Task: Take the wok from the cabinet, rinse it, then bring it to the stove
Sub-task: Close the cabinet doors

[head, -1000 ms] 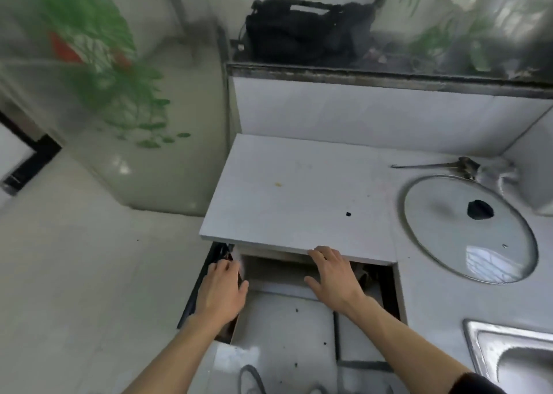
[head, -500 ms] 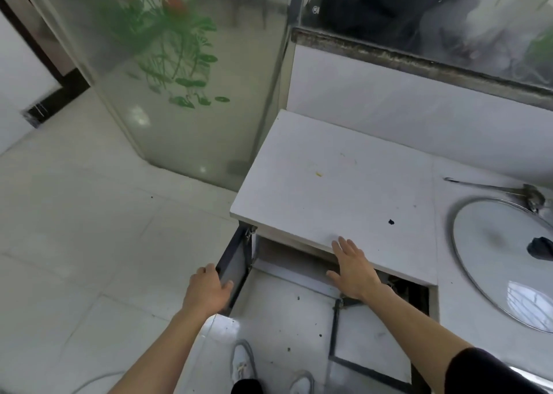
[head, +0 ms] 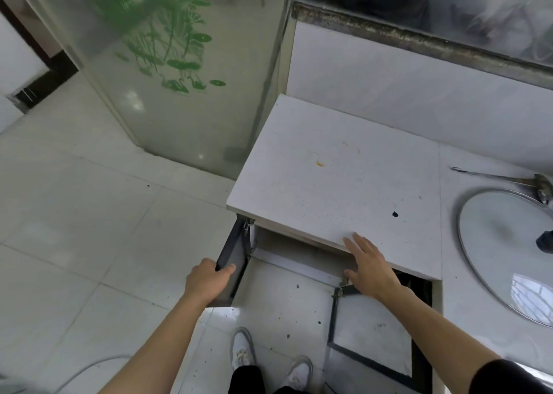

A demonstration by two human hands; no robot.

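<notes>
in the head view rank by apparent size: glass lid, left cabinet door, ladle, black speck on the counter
1. glass lid, though cut off by the frame edge
2. left cabinet door, seen nearly edge-on, so unsure
3. ladle
4. black speck

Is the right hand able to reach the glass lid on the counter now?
Probably yes. The right hand rests open at the counter edge, holding nothing, and the bare countertop between it and the glass lid shows no obstacle.

The single head-worn view looks steeply down from above the person's shoes (head: 242,351), close over the surface (head: 335,181) edge and the open cabinet doors (head: 235,262) below it. The tiled floor (head: 89,229) fills the left, wide-angle bending the edges.
</notes>
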